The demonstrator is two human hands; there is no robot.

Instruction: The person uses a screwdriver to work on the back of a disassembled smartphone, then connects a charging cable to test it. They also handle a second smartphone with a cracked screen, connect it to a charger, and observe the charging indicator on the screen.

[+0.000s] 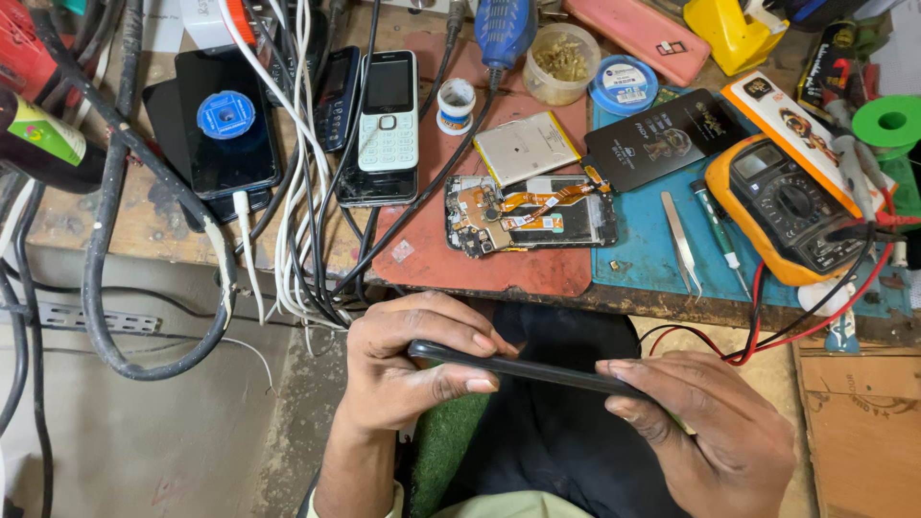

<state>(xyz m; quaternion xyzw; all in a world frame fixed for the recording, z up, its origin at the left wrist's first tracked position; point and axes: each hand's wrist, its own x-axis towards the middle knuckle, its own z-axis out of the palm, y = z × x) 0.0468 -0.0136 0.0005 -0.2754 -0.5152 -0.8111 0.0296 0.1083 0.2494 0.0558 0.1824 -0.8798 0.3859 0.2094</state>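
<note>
Both the left hand and right hand grip a closed dark phone edge-on; an opened phone lies on the worktop.

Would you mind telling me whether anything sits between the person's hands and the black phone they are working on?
Nothing visible does: the left hand and right hand both grip the black phone directly at its ends.
</note>
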